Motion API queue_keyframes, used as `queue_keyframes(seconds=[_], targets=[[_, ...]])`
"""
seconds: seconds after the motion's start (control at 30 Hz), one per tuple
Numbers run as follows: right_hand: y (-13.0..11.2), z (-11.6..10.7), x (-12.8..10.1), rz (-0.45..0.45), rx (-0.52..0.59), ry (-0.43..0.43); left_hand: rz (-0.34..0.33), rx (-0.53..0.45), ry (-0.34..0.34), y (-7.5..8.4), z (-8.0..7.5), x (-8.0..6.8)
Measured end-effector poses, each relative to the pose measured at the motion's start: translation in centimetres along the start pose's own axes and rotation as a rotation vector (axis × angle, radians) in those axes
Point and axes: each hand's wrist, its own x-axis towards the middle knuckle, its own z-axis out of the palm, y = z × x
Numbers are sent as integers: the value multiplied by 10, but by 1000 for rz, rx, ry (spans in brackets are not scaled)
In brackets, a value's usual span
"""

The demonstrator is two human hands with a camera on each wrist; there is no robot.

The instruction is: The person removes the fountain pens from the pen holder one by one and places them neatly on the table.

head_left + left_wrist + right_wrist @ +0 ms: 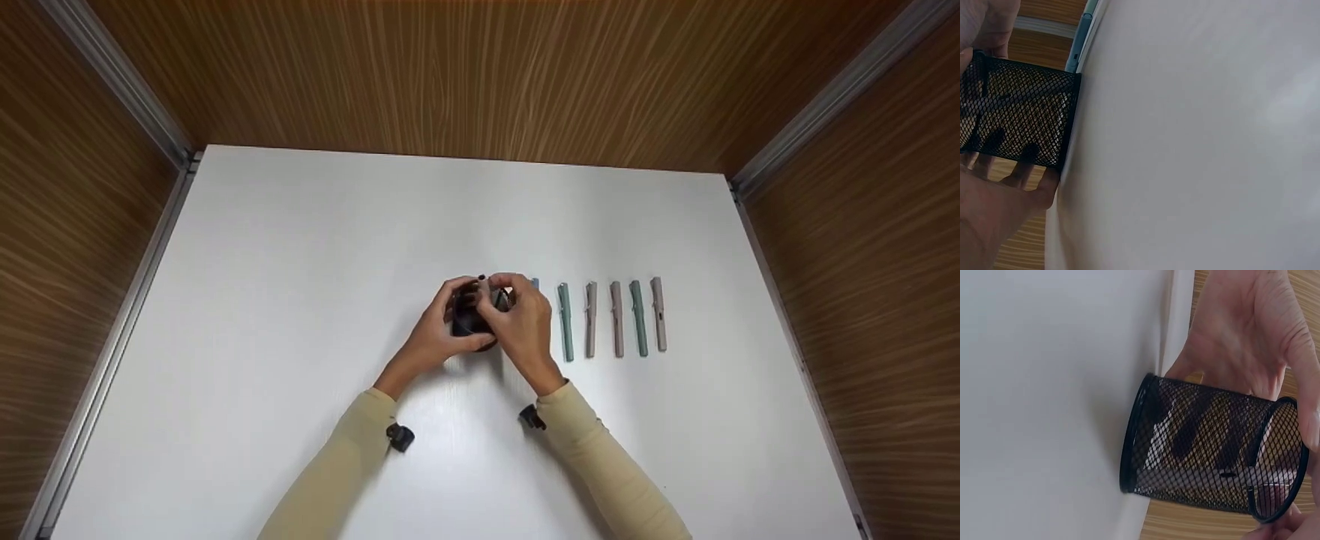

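Mesh pen cup gripped by both hands, pens just beside

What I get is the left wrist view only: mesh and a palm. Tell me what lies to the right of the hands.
Observer: A row of pens lies on the table, right of the right hand. Five show whole, and a sixth peeks out behind that hand.
Operator: Give me their colours.
Observer: Two are green and three greyish mauve. The half-hidden one looks blue.
Operator: Report the right hand's grip.
Observer: Its fingers curl over the open rim of the mesh cup, while the left hand holds the cup's side.
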Motion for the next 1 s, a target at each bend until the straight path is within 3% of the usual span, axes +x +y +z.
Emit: queue_keyframes(seconds=[0.2, 0.43, 0.73, 1.0], targets=[[1, -3, -2, -38, 55, 9, 2, -31, 4, 0, 1, 1], [3, -4, -5, -83, 138, 45, -13, -45, 6, 41, 2, -7], [5, -8, -5, -138, 267, 110, 1, -85, 2, 36, 2, -6], [2, -20, 1, -171, 383, 93, -26, -46, 12, 35, 3, -6]])
